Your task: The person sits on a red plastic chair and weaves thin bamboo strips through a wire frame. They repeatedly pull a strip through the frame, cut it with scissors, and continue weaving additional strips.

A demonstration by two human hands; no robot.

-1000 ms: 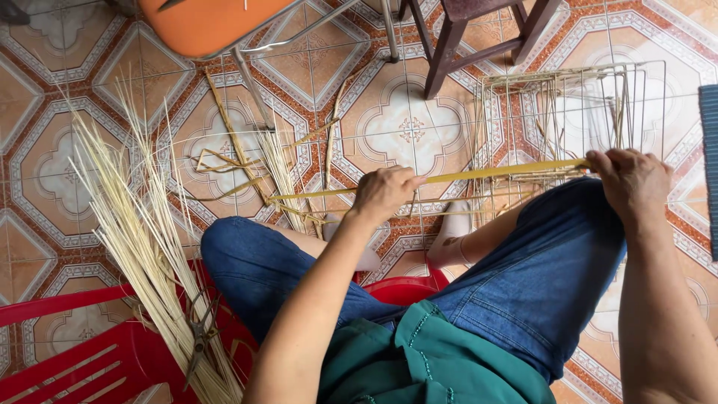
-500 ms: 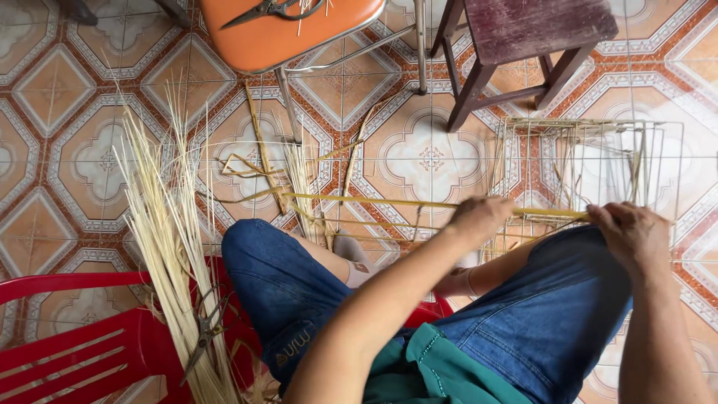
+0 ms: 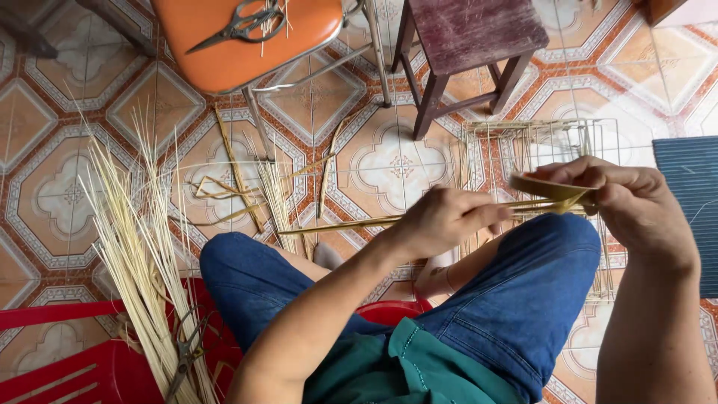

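Note:
A long yellow-green plant strip (image 3: pixel 351 221) stretches level above my knees. My left hand (image 3: pixel 441 221) pinches it near its right end. My right hand (image 3: pixel 624 202) grips the strip's end, which is bent back into a flat loop (image 3: pixel 550 188) above the fingers. The strip's free left end hangs over the tiled floor. Both knees in blue jeans (image 3: pixel 516 299) lie under the hands.
A wire frame basket (image 3: pixel 538 142) stands on the floor beyond my hands. A bundle of pale straw (image 3: pixel 138 247) leans at left over a red plastic chair (image 3: pixel 67 366). Scissors (image 3: pixel 239 26) lie on an orange stool (image 3: pixel 247 45). A dark wooden stool (image 3: pixel 471 45) and a blue mat (image 3: pixel 692 202) are near.
My left hand has slid right along the strip toward my right hand. The right hand has folded the strip's end into a loop. The view has tilted further forward.

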